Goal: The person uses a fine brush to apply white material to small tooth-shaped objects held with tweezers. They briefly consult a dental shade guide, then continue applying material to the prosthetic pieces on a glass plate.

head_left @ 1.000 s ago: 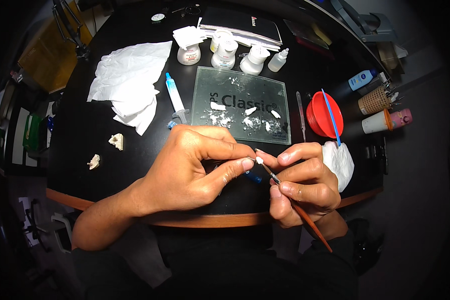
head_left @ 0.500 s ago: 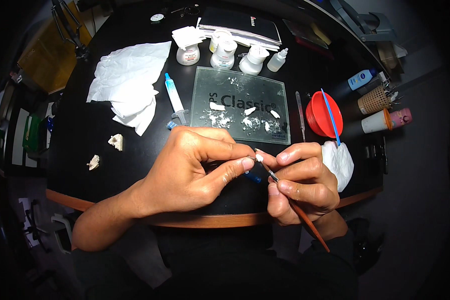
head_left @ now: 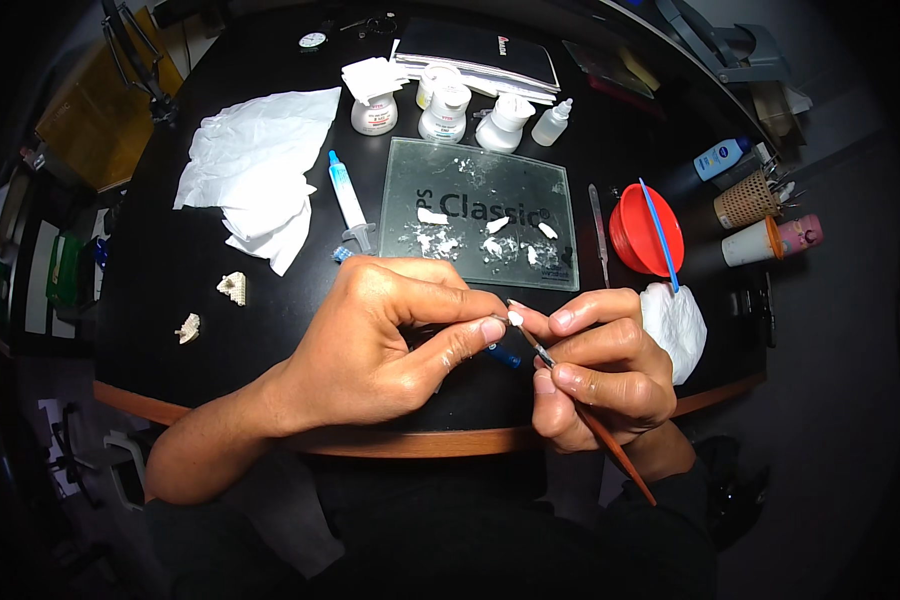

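Note:
My left hand [head_left: 395,330] is closed in a pinch, thumb against forefinger. Right at those fingertips sits a small white tooth-like piece [head_left: 516,318]; how exactly it is gripped is hidden. From the other side my right hand [head_left: 610,370] grips a fine brush [head_left: 615,453] with a reddish-brown wooden handle and a metal collar. Its tip points up-left and meets the white piece, or nearly so. White residue marks my fingers. Beyond both hands lies a glass mixing slab [head_left: 402,180] bearing several lumps and smears of white paste. Partly hidden behind my fingers is a blue object [head_left: 503,355].
Left of the slab lie a blue-tipped syringe [head_left: 347,200], crumpled white tissue [head_left: 260,150] and two dental cast pieces [head_left: 232,289]. White jars [head_left: 444,118] and a dropper bottle [head_left: 552,123] stand behind. At right are a spatula [head_left: 599,235], red bowl [head_left: 630,235], blue stick [head_left: 660,235] and folded tissue [head_left: 678,330].
Both hands hold nearly the same pose, with the brush still at the white piece. The view has shifted very slightly.

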Available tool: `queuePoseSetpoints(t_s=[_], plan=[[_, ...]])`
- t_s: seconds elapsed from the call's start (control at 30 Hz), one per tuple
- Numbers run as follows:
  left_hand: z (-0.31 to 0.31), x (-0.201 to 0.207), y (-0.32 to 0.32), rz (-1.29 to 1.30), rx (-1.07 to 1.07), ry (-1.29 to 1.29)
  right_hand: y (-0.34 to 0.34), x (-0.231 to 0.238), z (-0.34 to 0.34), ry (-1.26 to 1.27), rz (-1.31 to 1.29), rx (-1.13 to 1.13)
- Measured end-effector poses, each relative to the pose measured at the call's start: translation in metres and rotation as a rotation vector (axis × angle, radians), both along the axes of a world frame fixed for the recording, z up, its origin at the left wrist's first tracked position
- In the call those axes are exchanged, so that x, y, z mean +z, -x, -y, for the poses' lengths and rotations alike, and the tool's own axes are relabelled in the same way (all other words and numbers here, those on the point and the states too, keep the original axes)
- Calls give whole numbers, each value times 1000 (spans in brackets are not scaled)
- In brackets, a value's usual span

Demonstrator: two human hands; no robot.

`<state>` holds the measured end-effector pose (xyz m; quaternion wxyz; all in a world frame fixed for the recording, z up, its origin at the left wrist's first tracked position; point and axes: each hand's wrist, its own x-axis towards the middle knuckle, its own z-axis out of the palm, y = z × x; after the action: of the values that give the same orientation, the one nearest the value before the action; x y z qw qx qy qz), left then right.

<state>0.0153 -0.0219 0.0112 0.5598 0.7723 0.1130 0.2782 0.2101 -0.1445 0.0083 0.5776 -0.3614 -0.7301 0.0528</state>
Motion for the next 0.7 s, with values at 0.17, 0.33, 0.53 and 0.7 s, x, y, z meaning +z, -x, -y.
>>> queuePoseSetpoints(t_s=[0.17,0.33,0.53,0.7], plan=[[0,1,-1,0,-8,10,-2,0,0,2,13,14],[0,1,-1,25,-2,-11,-3,-1,1,-22,13,2],[-1,-1,-4,102,-36,-23,-6,1,6,-7,-6,37],[-3,-1,-2,86,-57,-19,-5,2,7,-2,-6,58]])
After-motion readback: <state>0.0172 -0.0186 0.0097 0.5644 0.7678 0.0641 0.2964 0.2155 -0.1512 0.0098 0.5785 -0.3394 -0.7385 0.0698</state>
